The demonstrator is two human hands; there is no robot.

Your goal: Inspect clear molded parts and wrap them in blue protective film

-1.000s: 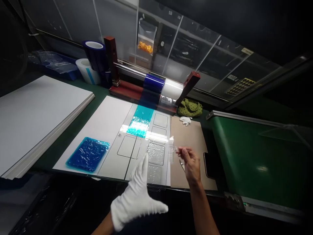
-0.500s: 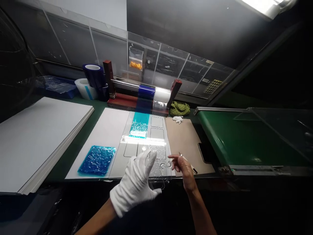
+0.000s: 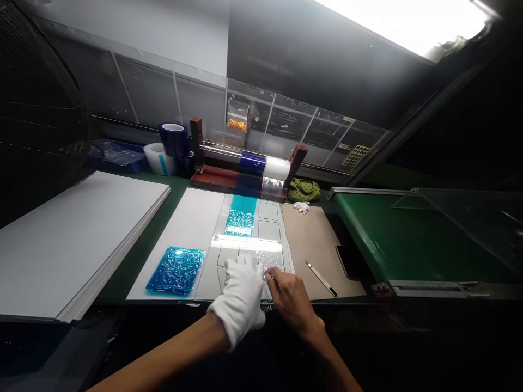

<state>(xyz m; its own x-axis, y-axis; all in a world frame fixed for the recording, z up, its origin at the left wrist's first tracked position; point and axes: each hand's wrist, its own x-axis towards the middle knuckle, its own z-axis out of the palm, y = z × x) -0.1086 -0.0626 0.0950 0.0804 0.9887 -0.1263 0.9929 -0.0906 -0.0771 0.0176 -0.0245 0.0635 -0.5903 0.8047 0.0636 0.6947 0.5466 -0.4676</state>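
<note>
My left hand (image 3: 244,291), in a white glove, lies over the lower part of a printed sheet (image 3: 232,256) marked with rounded rectangles. Its fingertips point forward; the thumb side meets clear film (image 3: 270,260). Bare, my right hand (image 3: 289,291) has its thumb and index finger pinched at the edge of that film, beside the glove. What lies between those fingertips is too small to make out. A teal film strip (image 3: 241,215) runs down from a blue roll (image 3: 252,164) onto the sheet. Blue film (image 3: 176,271) lies to the left.
A white paper stack (image 3: 98,234) is at left, tape rolls (image 3: 159,159) behind it. Brown board (image 3: 314,234) at right bears a craft knife (image 3: 321,279); a phone (image 3: 349,262) lies beside it. A green belt (image 3: 392,234) and green pouch (image 3: 303,190) are farther over.
Both hands have come closer together over the clear film. My right hand's fingers, loosely curled before, are now pinched. The view has shifted, so the table appears slightly lower and to the right.
</note>
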